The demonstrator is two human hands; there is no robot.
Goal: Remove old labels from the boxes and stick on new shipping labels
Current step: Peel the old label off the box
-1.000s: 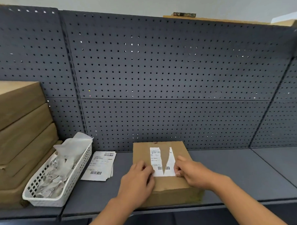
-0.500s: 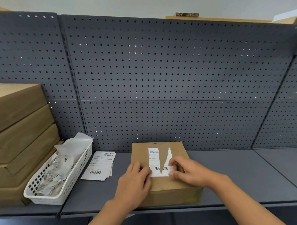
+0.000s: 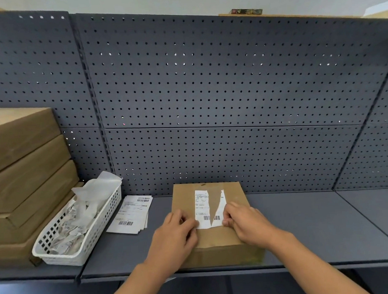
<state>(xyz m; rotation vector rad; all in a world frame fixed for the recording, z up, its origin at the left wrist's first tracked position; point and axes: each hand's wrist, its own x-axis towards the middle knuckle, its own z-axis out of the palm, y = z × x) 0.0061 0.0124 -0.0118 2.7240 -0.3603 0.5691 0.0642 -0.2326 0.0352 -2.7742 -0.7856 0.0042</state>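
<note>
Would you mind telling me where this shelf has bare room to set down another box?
The widest bare stretch of shelf lies right of the box, running to the picture's right edge. A narrow strip lies between the box and the loose labels. The left is crowded: white basket beside the stacked boxes, labels beside it.

- Cardboard box [image 3: 216, 240] at 6 o'clock on grey shelf [image 3: 312, 226]; torn shipping label [image 3: 202, 209] on top, split by a wedge of bare card.
- Left hand [image 3: 174, 235] curled at the label's 7 o'clock corner, right hand [image 3: 246, 222] at its 5 o'clock corner.
- Stack of fresh labels [image 3: 130, 215] at the box's 9 o'clock, then white basket [image 3: 69, 258] of paper scraps, then stacked cartons [image 3: 24, 163].
- Pegboard [image 3: 208, 91] at 12 o'clock.
</note>
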